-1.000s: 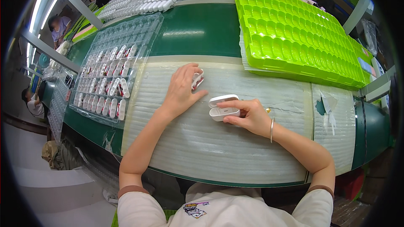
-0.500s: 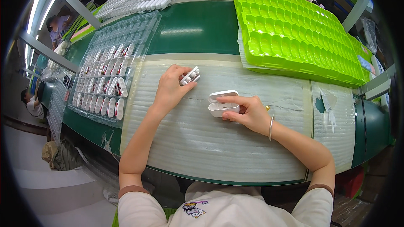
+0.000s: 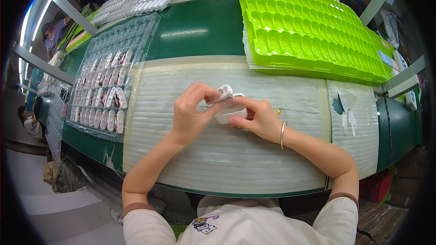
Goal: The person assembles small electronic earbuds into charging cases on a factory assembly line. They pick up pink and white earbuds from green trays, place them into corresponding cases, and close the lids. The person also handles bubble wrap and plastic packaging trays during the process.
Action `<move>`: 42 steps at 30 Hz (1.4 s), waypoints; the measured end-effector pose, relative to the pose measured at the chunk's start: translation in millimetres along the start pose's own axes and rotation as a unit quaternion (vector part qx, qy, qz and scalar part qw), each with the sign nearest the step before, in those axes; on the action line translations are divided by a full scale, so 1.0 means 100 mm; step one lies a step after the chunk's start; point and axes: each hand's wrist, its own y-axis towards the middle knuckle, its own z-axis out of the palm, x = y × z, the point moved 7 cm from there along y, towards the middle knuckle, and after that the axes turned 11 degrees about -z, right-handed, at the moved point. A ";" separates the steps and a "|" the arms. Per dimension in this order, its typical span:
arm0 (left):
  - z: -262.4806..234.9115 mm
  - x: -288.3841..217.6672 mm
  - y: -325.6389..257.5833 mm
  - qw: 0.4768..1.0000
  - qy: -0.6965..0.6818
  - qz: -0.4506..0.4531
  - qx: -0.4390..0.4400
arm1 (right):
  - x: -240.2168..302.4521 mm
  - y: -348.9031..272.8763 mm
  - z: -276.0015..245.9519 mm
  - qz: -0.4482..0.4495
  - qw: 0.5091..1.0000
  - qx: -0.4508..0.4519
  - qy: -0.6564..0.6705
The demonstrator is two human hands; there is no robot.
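You had brought your left hand [image 3: 190,113] back from the clear tray [image 3: 106,77], pinching a small white piece [image 3: 223,93] onto the white case [image 3: 231,114] gripped in your right hand [image 3: 259,120].

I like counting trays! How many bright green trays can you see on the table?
1 bright green tray for certain, at the table's far right, past the left hand and right hand. It may be a stack, with more hidden underneath.

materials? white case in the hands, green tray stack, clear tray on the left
Small white rounded case: looks like smooth moulded plastic, slight sheen. Stack of bright green pocketed trays: likely thin formed plastic, glossy highlights on the cells. Clear compartment tray: transparent formed plastic, belt visible through it.
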 end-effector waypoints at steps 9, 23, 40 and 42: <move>0.12 -0.25 -0.12 0.989 0.091 0.113 0.014 | 0.19 -0.03 -0.08 -0.092 0.989 -0.051 -0.100; 0.16 -0.28 -0.14 0.967 0.079 0.236 0.055 | 0.06 0.02 -0.02 0.049 0.980 0.060 0.184; 0.21 -0.38 -0.21 0.948 0.029 0.286 0.134 | 0.20 0.00 0.04 -0.063 0.981 0.162 0.089; 0.21 -0.39 -0.20 0.947 0.034 0.281 0.150 | 0.21 0.00 0.05 -0.076 0.981 0.155 0.085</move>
